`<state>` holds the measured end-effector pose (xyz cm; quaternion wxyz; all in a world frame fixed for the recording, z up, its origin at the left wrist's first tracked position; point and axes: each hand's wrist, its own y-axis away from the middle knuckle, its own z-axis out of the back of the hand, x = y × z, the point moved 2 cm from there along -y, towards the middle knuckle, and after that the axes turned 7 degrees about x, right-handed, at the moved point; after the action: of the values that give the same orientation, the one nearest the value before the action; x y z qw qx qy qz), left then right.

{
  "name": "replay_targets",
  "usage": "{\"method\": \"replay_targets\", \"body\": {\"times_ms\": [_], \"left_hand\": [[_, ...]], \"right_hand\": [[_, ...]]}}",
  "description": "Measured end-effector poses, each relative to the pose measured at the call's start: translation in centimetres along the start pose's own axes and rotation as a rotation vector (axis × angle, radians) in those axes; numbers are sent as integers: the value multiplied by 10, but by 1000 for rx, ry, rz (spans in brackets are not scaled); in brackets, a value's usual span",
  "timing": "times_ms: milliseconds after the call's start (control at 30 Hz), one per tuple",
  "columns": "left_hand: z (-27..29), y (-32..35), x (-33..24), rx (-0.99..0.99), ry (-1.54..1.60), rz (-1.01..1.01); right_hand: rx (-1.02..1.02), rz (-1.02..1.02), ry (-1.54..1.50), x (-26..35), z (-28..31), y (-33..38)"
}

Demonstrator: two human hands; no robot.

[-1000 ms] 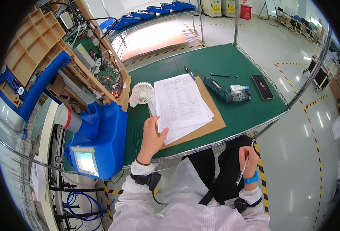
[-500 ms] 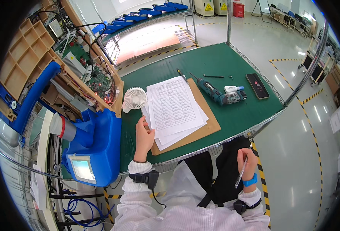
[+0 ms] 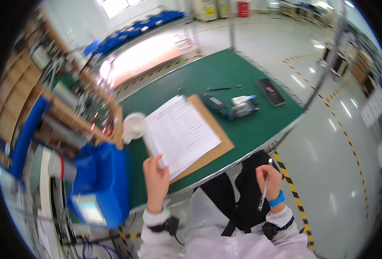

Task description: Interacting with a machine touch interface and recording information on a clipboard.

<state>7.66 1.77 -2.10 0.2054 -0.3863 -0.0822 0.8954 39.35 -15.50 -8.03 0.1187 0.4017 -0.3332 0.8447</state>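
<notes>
Table (image 3: pixel 281 123): green-topped, runs beneath and beyond the paper stack (image 3: pixel 182 134).
Blue machine (image 3: pixel 109 185): stands left of the stack.
Brown board (image 3: pixel 206 117): lies under the stack, showing along its right side.
Paper stack: lies flat on the board, printed in rows.
Power tool (image 3: pixel 224 108): lies right of the stack, apart.
Left hand (image 3: pixel 156 181): half curled at the stack's lower-left edge; cannot tell whether pinching paper.
Right hand (image 3: pixel 270 179): held lower right of the stack, pinching a pen (image 3: pixel 263 197) between thumb and fingers.
White fan (image 3: pixel 135 125): just beside the stack's left edge.
</notes>
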Motion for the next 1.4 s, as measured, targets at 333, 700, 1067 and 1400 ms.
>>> {"method": "replay_targets", "body": {"times_ms": [333,700,1067,1400], "left_hand": [[61,25,-165,-419,425,-1311],[4,1,-251,381,794,-1421],[-11,0,-271,562,879,-1466],[-11,4,-274,660,898,-1487]], "right_hand": [[10,108,76,9,2,-7],[37,110,25,6,-11,1],[-9,111,18,1,-1,0],[-8,104,19,1,-1,2]]}}
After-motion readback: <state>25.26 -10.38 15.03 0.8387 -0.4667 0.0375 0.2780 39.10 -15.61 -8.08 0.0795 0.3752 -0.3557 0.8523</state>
